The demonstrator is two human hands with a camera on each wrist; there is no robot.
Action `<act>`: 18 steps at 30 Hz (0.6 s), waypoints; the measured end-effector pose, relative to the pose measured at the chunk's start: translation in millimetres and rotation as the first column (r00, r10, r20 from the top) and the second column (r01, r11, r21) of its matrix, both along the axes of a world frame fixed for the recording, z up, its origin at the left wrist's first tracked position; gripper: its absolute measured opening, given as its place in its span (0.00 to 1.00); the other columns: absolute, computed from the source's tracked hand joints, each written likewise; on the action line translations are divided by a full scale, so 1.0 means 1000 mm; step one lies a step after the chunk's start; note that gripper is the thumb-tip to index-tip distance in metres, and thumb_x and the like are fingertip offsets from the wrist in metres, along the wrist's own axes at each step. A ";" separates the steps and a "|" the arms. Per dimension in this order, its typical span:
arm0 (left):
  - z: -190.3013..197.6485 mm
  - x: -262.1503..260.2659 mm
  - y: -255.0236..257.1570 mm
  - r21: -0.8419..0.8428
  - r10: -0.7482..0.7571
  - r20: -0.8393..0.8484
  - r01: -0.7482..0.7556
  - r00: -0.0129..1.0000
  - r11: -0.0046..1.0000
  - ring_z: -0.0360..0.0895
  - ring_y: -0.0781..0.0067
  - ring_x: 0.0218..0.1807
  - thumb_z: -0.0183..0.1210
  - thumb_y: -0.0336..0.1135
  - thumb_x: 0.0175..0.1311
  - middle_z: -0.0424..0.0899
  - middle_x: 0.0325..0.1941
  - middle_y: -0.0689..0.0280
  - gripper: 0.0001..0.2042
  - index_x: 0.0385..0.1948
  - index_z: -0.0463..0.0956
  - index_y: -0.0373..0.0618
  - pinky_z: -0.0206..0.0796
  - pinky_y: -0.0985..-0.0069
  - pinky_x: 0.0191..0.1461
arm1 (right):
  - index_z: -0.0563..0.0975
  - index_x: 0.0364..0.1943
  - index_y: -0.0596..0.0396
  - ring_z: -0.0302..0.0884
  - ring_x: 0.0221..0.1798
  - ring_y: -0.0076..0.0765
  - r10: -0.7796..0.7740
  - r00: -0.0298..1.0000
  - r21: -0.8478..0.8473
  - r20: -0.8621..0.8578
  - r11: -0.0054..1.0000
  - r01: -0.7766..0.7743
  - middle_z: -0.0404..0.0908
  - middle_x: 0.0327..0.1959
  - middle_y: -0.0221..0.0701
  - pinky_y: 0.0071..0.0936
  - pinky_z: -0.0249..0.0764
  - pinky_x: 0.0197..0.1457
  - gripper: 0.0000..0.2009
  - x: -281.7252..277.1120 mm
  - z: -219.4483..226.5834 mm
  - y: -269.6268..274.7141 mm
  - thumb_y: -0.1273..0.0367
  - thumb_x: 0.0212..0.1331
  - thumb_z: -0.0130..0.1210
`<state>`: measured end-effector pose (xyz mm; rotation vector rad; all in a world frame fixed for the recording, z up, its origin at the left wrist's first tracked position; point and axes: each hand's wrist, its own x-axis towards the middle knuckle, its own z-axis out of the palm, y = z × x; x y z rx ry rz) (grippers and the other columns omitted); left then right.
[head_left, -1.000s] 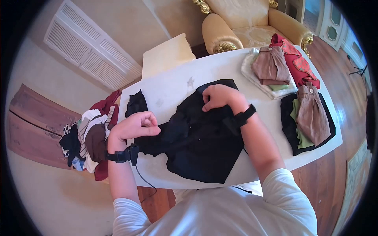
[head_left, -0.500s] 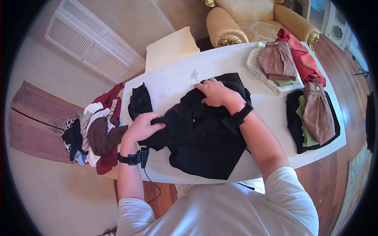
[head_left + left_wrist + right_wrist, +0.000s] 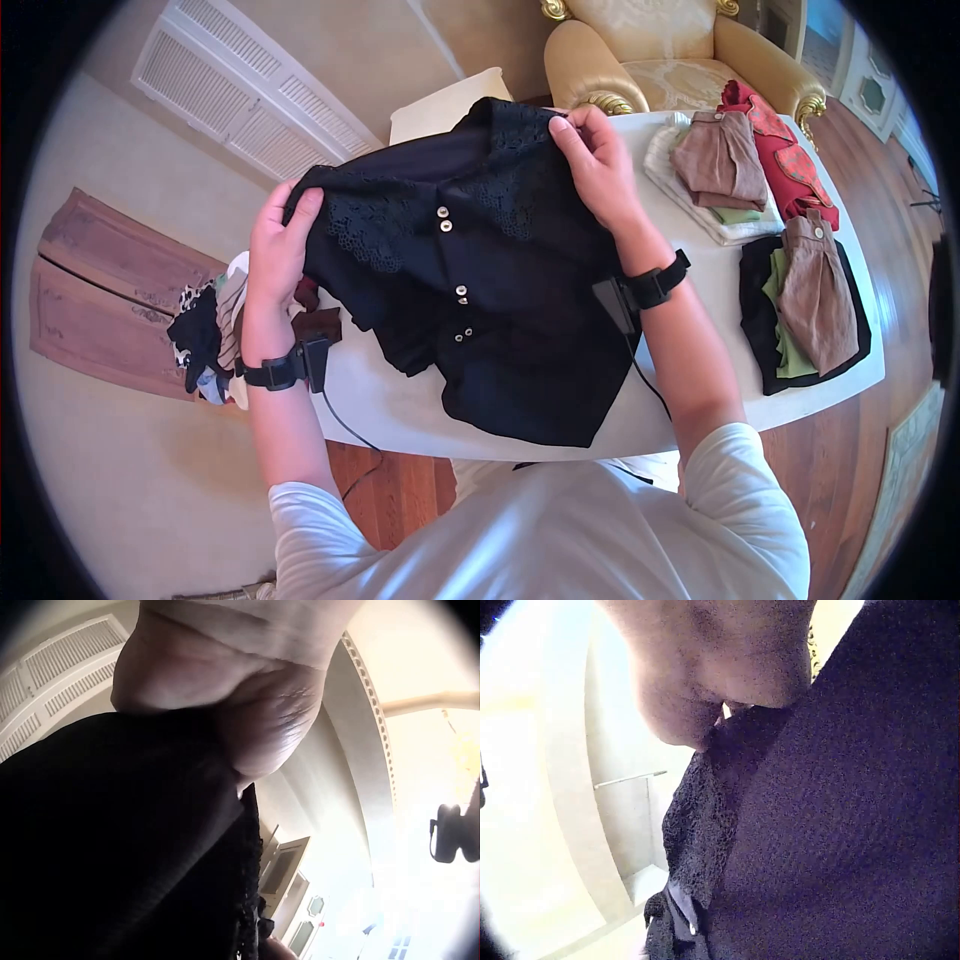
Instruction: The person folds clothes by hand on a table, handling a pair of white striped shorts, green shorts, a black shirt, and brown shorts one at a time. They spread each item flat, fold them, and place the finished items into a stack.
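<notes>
A black garment [image 3: 520, 340] with lace panels and several light buttons down its front is held up by its top edge, its lower part lying on the white table. My left hand [image 3: 277, 245] pinches the upper left corner, thumb on the near side. At the upper right corner my right hand [image 3: 603, 170] grips the cloth between thumb and fingers. In the left wrist view the black cloth [image 3: 112, 840] hangs from the left hand [image 3: 232, 682]. Lace edging [image 3: 697, 832] drops below the right hand [image 3: 712, 667] in the right wrist view.
Folded brown shorts [image 3: 715, 160], a red garment [image 3: 800, 175] and more brown shorts [image 3: 815, 295] over green and black cloth lie on the table's right side. A heap of mixed clothes [image 3: 205, 330] sits at the left. Behind stands a gold armchair [image 3: 670, 75].
Both hands have taken hold of the black garment's top edge and lifted it, spreading it apart. The left hand moved left and up, the right hand up and slightly right.
</notes>
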<state>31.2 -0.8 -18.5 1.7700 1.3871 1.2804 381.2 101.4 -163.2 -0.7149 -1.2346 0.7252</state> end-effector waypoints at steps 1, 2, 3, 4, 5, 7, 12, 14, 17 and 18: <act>0.006 0.001 -0.001 0.025 0.000 -0.056 0.001 0.998 1.000 0.81 0.81 0.50 0.61 0.36 0.79 0.87 0.49 0.67 0.12 0.54 0.80 0.38 0.73 0.81 0.57 | 0.77 0.39 0.58 0.70 0.35 0.21 -0.007 0.999 0.023 -0.043 1.000 0.008 0.76 0.28 0.26 0.27 0.73 0.42 0.13 0.001 0.007 -0.003 0.62 0.73 0.63; 0.012 0.002 -0.001 0.052 0.003 -0.109 0.002 0.994 0.999 0.81 0.81 0.50 0.61 0.36 0.79 0.87 0.48 0.67 0.12 0.54 0.80 0.39 0.73 0.81 0.57 | 0.76 0.39 0.58 0.67 0.34 0.19 0.005 0.998 0.051 -0.066 0.999 -0.001 0.73 0.28 0.24 0.24 0.70 0.39 0.12 0.002 0.016 -0.009 0.63 0.74 0.62; 0.019 0.002 -0.002 0.046 -0.020 -0.128 0.026 0.992 0.999 0.81 0.82 0.50 0.62 0.35 0.78 0.87 0.48 0.68 0.12 0.54 0.80 0.39 0.72 0.82 0.57 | 0.76 0.39 0.58 0.66 0.34 0.18 -0.034 0.998 0.071 -0.051 0.997 0.038 0.73 0.28 0.23 0.24 0.69 0.39 0.12 0.004 0.021 -0.014 0.64 0.75 0.62; 0.027 0.003 -0.003 0.042 -0.041 -0.145 0.048 0.989 0.998 0.81 0.82 0.50 0.63 0.34 0.77 0.87 0.48 0.68 0.11 0.53 0.80 0.39 0.72 0.82 0.57 | 0.75 0.40 0.58 0.66 0.33 0.18 -0.072 0.997 0.094 -0.034 0.993 0.075 0.72 0.28 0.22 0.23 0.69 0.38 0.11 0.006 0.027 -0.018 0.64 0.75 0.61; 0.037 0.006 -0.006 0.040 -0.062 -0.162 0.069 0.985 0.997 0.80 0.82 0.50 0.64 0.33 0.76 0.87 0.48 0.69 0.11 0.53 0.80 0.39 0.72 0.83 0.56 | 0.75 0.41 0.57 0.65 0.33 0.18 -0.109 0.994 0.120 -0.019 0.987 0.111 0.71 0.28 0.21 0.23 0.68 0.37 0.11 0.007 0.032 -0.022 0.65 0.76 0.61; 0.061 0.024 -0.029 -0.062 -0.072 -0.209 0.061 0.975 0.996 0.81 0.82 0.48 0.68 0.30 0.71 0.87 0.46 0.70 0.13 0.53 0.80 0.39 0.72 0.82 0.55 | 0.74 0.41 0.57 0.64 0.33 0.17 -0.125 0.992 0.194 -0.031 0.972 0.129 0.70 0.28 0.20 0.22 0.67 0.37 0.10 0.014 0.046 -0.031 0.65 0.76 0.60; 0.086 0.014 -0.061 -0.284 -0.201 -0.514 0.056 0.834 0.957 0.81 0.81 0.42 0.72 0.24 0.60 0.87 0.39 0.71 0.12 0.45 0.83 0.38 0.75 0.76 0.51 | 0.73 0.40 0.56 0.63 0.34 0.15 0.043 0.999 0.211 -0.014 0.977 -0.039 0.69 0.31 0.19 0.19 0.65 0.37 0.10 0.034 0.074 -0.061 0.67 0.75 0.62; 0.088 -0.009 -0.060 -0.190 -0.069 -0.528 -0.039 0.846 0.981 0.80 0.81 0.42 0.70 0.24 0.61 0.86 0.37 0.71 0.10 0.44 0.83 0.38 0.74 0.76 0.50 | 0.74 0.41 0.56 0.66 0.35 0.16 0.145 0.984 0.153 0.101 0.975 -0.159 0.71 0.32 0.20 0.20 0.67 0.39 0.12 0.041 0.083 -0.072 0.66 0.71 0.67; 0.094 -0.039 -0.052 0.162 0.148 -0.488 -0.078 0.860 0.984 0.80 0.82 0.43 0.66 0.25 0.68 0.86 0.39 0.74 0.08 0.46 0.84 0.40 0.73 0.79 0.50 | 0.77 0.46 0.59 0.74 0.40 0.18 0.162 0.908 0.182 0.387 0.952 -0.248 0.78 0.36 0.23 0.22 0.74 0.47 0.19 0.044 0.122 -0.088 0.63 0.62 0.75; 0.099 -0.042 -0.053 0.239 0.228 -0.445 -0.131 0.866 0.962 0.80 0.83 0.44 0.66 0.26 0.69 0.86 0.40 0.73 0.08 0.47 0.84 0.40 0.73 0.79 0.51 | 0.78 0.54 0.61 0.80 0.48 0.24 0.191 0.851 0.100 0.489 0.957 -0.272 0.84 0.43 0.29 0.27 0.77 0.57 0.27 0.049 0.137 -0.088 0.62 0.55 0.79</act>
